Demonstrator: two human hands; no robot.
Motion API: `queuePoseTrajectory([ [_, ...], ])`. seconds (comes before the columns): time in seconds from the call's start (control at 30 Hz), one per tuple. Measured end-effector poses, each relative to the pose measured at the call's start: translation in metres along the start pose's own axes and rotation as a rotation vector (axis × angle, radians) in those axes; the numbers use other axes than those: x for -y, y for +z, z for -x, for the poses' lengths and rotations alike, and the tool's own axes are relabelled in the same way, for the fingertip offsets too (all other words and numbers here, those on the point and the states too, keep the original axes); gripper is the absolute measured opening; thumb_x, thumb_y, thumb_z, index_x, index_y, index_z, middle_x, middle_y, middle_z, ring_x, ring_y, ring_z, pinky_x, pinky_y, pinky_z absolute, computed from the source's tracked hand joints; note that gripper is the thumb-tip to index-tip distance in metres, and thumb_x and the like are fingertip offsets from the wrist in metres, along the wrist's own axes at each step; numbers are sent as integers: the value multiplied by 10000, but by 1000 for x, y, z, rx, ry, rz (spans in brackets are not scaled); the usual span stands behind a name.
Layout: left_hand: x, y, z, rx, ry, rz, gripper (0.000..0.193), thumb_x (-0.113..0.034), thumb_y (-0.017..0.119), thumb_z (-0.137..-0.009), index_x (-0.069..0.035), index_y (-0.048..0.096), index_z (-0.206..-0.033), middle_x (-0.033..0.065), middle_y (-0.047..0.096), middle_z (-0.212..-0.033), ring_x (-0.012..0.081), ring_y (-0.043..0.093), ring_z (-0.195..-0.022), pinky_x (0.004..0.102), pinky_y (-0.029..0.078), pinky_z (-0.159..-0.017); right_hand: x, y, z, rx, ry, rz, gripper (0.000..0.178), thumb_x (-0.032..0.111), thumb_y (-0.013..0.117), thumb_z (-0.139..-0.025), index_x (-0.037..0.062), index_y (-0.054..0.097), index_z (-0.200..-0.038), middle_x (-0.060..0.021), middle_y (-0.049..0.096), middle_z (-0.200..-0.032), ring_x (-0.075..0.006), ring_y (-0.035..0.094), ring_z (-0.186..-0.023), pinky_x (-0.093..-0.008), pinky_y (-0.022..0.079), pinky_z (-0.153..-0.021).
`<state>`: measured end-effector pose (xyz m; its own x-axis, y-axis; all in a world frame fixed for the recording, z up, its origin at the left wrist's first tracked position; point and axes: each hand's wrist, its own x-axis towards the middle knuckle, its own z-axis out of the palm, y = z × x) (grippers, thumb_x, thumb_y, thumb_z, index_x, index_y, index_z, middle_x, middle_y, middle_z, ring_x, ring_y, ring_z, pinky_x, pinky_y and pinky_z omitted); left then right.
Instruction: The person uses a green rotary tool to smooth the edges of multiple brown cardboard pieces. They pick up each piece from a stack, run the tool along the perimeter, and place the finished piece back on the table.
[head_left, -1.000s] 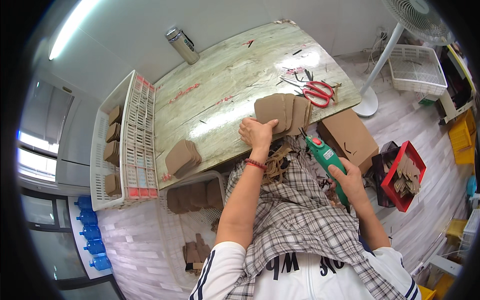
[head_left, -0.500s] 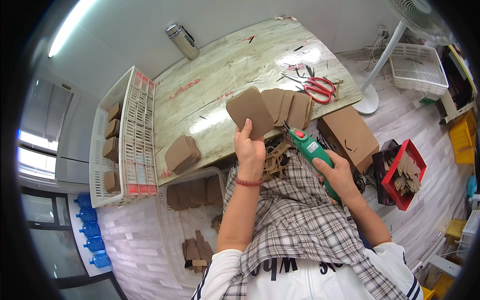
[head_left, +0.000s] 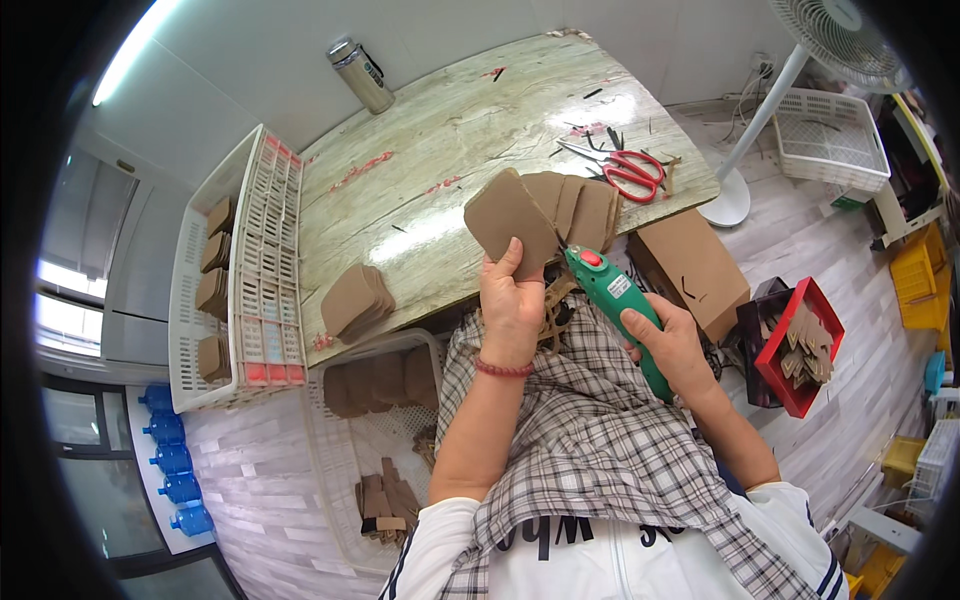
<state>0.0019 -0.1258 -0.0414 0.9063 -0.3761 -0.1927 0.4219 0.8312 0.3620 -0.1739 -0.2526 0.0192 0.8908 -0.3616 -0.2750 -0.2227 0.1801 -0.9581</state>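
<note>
I see the left hand pinching a flat, brown, round-cornered piece over the marbled table, the right hand gripping a red-buttoned green tool; apparently edge work, calling for steady guiding.

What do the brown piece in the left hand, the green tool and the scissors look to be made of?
Brown piece: probably board or leather-like sheet; matte, flat, exact material unclear.
Green tool: likely hard plastic, given its smooth, evenly coloured body.
Scissors: apparently metal blades, silvery; glossy red handles, possibly plastic.
</note>
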Motion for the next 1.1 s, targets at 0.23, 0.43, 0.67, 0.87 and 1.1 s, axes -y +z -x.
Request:
queuePoseTrajectory([
  [0.23, 9, -4, 8, 96, -4, -98, 356, 50, 555, -900, -23, 512, -1246, 124, 576, -1244, 270, 560, -1156, 419, 452, -1037, 1, -3, -1, -21, -39, 57, 345, 309, 663, -900, -17, 624, -1006, -15, 569, -719, -70, 528, -598, -230, 455, -541],
  [0.43, 19, -7, 19, 87, -54, -127, 344, 50, 535, -912, -27, 501, -1246, 125, 569, -1257, 265, 565, -1157, 419, 457, -1033, 4, -4, -4, -64, -57, 53, 356, 314, 667, -898, -19, 630, -1018, -12, 574, -707, -68, 532, -593, -226, 447, -529],
  [0.67, 28, -15, 27, 95, -113, -149, 351, 39, 534, -918, -32, 482, -1257, 122, 572, -1253, 267, 569, -1156, 430, 473, -1017, 7, -6, -7, -91, -49, 15, 334, 302, 668, -900, -14, 638, -1004, -16, 580, -703, -68, 540, -586, -220, 454, -524],
  [0.87, 30, -18, 31, 79, -140, -162, 315, 64, 587, -876, -42, 536, -1167, 98, 623, -1175, 221, 619, -1068, 381, 517, -945, 10, -12, -9, -61, -44, 48, 369, 336, 635, -920, -7, 612, -1053, -19, 586, -718, -65, 550, -588, -211, 462, -533],
  [1.1, 4, -22, 32, 143, -181, -361, 329, 80, 564, -874, -32, 555, -1184, 108, 644, -1146, 214, 653, -1004, 365, 562, -859, 17, -22, -3, -27, -4, 5, 315, 281, 661, -904, -20, 628, -990, -10, 562, -698, -66, 528, -587, -221, 451, -539],
])
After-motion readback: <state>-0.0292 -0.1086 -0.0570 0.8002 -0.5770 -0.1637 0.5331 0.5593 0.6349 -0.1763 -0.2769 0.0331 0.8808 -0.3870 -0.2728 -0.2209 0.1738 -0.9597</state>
